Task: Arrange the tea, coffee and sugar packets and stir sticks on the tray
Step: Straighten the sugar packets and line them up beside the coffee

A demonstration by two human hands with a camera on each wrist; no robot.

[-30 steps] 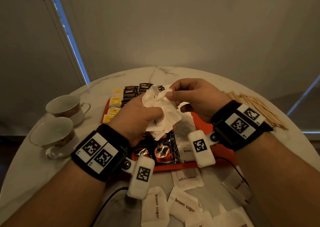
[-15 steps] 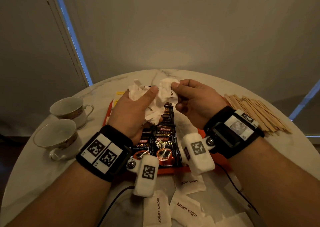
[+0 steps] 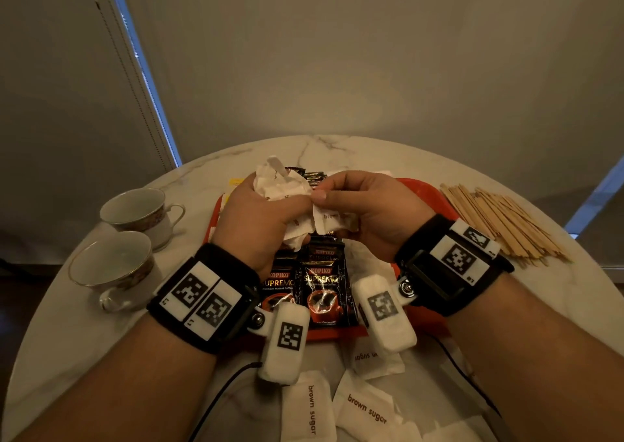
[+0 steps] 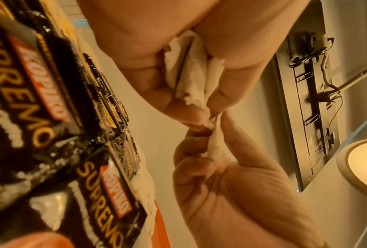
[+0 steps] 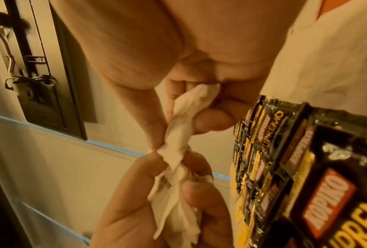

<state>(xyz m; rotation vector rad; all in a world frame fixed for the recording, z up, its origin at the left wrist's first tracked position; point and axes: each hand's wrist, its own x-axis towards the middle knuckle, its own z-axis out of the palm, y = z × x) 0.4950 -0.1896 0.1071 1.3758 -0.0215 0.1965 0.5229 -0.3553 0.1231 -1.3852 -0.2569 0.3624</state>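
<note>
Marble-patterned and round, the table (image 3: 398,158) carries everything in view. At its left edge stand two teacups (image 3: 135,210), one nearer than the other, both upright and apart from the tray. The orange tray (image 3: 429,193) lies at the table's centre; most of its surface is covered by hands and packets, so only its rims show.

The left hand (image 3: 256,215) is raised over the tray with its fingers curled round a crumpled bunch of white sugar packets (image 3: 280,185); how many it grips cannot be counted, as the paper is bunched and partly buried in the palm. The left wrist view shows the bunch pressed between thumb and fingers.

On the tray below the hands lie black coffee packets (image 3: 320,283) in overlapping rows, labelled Kopiko Supremo; the rows farther back are mostly hidden behind the hands. A sliver of yellow at the tray's far left corner is too covered to identify.

The right hand (image 3: 368,212) pinches one white packet (image 3: 329,220) between thumb and forefinger, touching the left hand's bunch; its print reads "brow" before the fingers cut it off. More white paper lies on the tray under this hand, largely concealed by the wrist device.

Nearer the table's front edge, loose packets marked brown sugar (image 3: 364,408) lie off the tray, several cut off by the frame.

At the right, a pile of wooden stir sticks (image 3: 503,222) lies on the table beside the tray.
</note>
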